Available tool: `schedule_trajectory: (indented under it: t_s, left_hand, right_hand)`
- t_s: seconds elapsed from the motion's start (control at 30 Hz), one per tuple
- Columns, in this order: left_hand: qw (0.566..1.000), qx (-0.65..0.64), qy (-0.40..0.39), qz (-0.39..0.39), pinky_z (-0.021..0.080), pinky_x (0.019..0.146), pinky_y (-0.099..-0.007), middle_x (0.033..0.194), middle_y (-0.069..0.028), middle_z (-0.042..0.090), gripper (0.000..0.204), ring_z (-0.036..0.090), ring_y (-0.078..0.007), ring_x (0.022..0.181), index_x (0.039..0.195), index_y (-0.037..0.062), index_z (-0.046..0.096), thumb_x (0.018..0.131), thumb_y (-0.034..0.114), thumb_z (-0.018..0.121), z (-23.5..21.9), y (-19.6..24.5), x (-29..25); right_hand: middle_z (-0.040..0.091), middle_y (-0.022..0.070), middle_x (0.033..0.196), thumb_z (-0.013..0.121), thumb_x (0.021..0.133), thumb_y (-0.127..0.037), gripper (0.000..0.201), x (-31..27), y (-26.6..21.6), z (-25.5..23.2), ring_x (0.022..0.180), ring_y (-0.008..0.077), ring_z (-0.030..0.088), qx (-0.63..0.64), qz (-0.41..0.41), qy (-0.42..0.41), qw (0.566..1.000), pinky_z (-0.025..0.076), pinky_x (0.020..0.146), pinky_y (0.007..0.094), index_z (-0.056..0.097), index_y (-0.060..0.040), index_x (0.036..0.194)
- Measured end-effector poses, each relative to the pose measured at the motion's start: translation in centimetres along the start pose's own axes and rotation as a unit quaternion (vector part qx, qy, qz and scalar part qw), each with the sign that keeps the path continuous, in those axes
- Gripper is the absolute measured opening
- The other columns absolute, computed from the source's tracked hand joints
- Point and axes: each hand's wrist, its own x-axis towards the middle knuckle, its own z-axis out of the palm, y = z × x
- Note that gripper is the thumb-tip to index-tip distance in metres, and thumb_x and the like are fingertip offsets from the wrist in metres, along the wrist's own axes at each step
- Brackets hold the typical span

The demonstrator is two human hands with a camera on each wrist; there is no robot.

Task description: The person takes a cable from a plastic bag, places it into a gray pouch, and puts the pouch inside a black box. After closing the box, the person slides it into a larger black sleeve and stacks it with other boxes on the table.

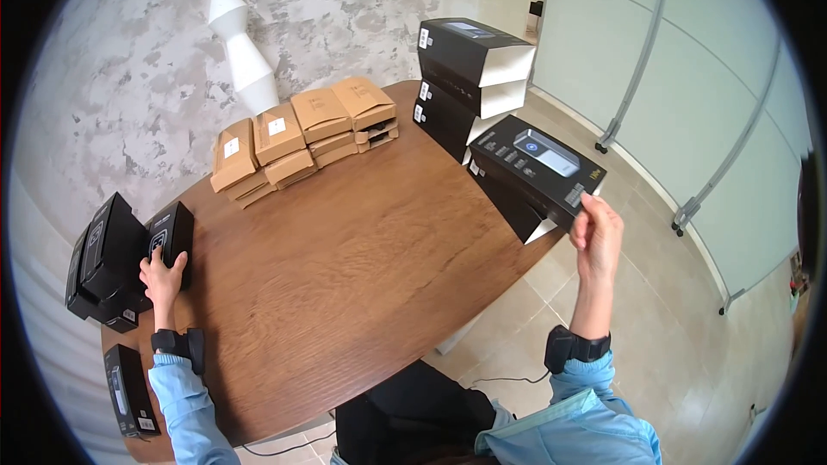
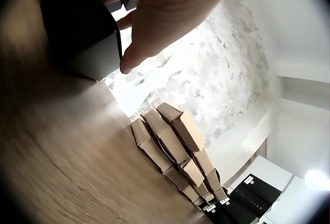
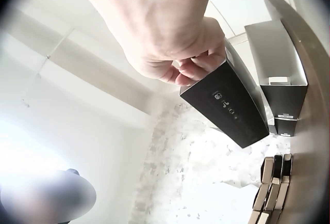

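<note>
On the right, my right hand pinches the near end of a black box with a silver device printed on its top. The right wrist view shows that box hanging tilted from the curled fingers. In the head view it overlaps another black box with a white end. On the left, my left hand rests on a black box, fingers spread over its printed face. Seen from the left wrist, the thumb lies along that box's edge, and its fingertips are partly hidden.
More black boxes stand by the left hand, and a slim black box lies nearer. Brown cartons are stacked along the back of the wooden table. Tall black boxes are piled at the back right, near wheeled partition panels.
</note>
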Motion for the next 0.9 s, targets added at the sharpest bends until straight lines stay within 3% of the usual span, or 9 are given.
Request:
schedule_trajectory:
  t_s: [0.17,0.33,0.43,0.47,0.53,0.57,0.67,0.77,0.9]
  left_hand:
    - [0.997,-0.023,0.011,-0.072,0.035,0.095,-0.0617,0.142,-0.0211,0.029,0.078,0.024,-0.0401,0.132,0.135,0.022,0.045,0.068,0.05,0.075,0.8,-0.2,0.7]
    - [0.996,-0.019,0.019,-0.079,0.035,0.094,-0.0585,0.133,-0.0183,0.04,0.077,0.031,-0.0376,0.128,0.133,0.0229,0.048,0.065,0.046,0.075,0.7,0.0,0.7]
    - [0.996,-0.015,0.017,-0.087,0.035,0.093,-0.0579,0.131,-0.019,0.041,0.077,0.034,-0.0381,0.125,0.132,0.0216,0.049,0.063,0.046,0.076,-0.2,0.7,0.6]
    - [0.995,0.001,0.014,-0.097,0.035,0.093,-0.0576,0.13,-0.0193,0.042,0.079,0.035,-0.0383,0.124,0.132,0.0211,0.048,0.062,0.046,0.077,-0.4,1.1,0.4]
    - [0.992,0.023,0.001,-0.122,0.035,0.094,-0.057,0.131,-0.0195,0.04,0.085,0.037,-0.0376,0.124,0.132,0.0206,0.045,0.059,0.046,0.078,-0.8,2.0,-0.1]
    - [0.994,0.002,-0.004,-0.112,0.036,0.093,-0.0573,0.129,-0.0195,0.039,0.087,0.038,-0.0384,0.122,0.133,0.0194,0.044,0.057,0.044,0.079,-0.8,2.0,-0.2]
    - [0.996,-0.058,-0.044,-0.043,0.038,0.09,-0.0577,0.127,-0.0204,0.036,0.092,0.04,-0.0403,0.119,0.135,0.0165,0.041,0.055,0.039,0.081,-2.0,1.2,-2.0]
    - [0.985,-0.118,-0.097,0.084,0.037,0.1,-0.0456,0.126,-0.0236,0.035,0.092,0.037,-0.0412,0.119,0.134,0.0126,0.044,0.053,0.033,0.08,-3.3,-1.1,-4.3]
    - [0.915,-0.227,-0.219,0.251,0.031,0.106,-0.0423,0.133,-0.0212,0.033,0.089,0.032,-0.0374,0.127,0.134,0.0129,0.046,0.051,0.017,0.079,-6.9,-2.3,-8.7]
  right_hand:
    - [0.047,0.0006,0.047,0.056,0.086,-0.011,0.02,-2.5,-2.9,-1.1,0.032,0.0046,0.033,0.025,-0.026,-0.059,0.998,0.023,0.033,0.0192,0.052,-0.0032,0.068]
    - [0.055,0.0048,0.054,0.057,0.082,-0.011,0.017,-3.7,-3.5,0.1,0.034,0.0046,0.036,0.035,0.0,-0.156,0.987,0.024,0.034,0.0183,0.056,0.0001,0.068]
    - [0.062,0.0072,0.068,0.06,0.077,-0.011,0.016,-3.5,-1.9,0.7,0.058,0.0109,0.056,-0.001,0.086,-0.246,0.965,0.044,0.056,0.0217,0.06,0.0036,0.07]
    - [0.062,0.0066,0.07,0.06,0.078,-0.011,0.017,-3.5,-0.9,1.2,0.059,0.0111,0.056,-0.001,0.1,-0.263,0.96,0.044,0.059,0.0215,0.062,0.0043,0.072]
    - [0.059,0.0019,0.073,0.06,0.08,-0.011,0.017,-4.5,-0.1,4.4,0.055,0.0038,0.044,-0.009,0.124,-0.276,0.953,0.028,0.048,0.0189,0.062,0.0023,0.07]
    - [0.059,0.0018,0.079,0.06,0.082,-0.012,0.017,-4.2,1.1,4.4,0.06,0.0039,0.045,-0.024,0.136,-0.313,0.94,0.029,0.05,0.0194,0.063,0.0023,0.072]
    - [0.055,-0.0021,0.074,0.057,0.088,-0.015,0.017,-4.3,3.4,5.6,0.06,0.0044,0.044,-0.064,0.181,-0.331,0.924,0.032,0.055,0.0204,0.062,-0.0023,0.078]
    - [0.054,-0.0035,0.073,0.054,0.092,-0.018,0.017,-4.3,4.9,6.7,0.064,0.0044,0.045,-0.069,0.165,-0.337,0.924,0.034,0.059,0.0199,0.06,-0.0046,0.084]
    - [0.056,-0.0018,0.073,0.052,0.094,-0.021,0.019,-3.3,6.5,6.9,0.066,0.0069,0.05,-0.081,0.186,-0.344,0.917,0.039,0.06,0.0224,0.056,-0.0069,0.082]
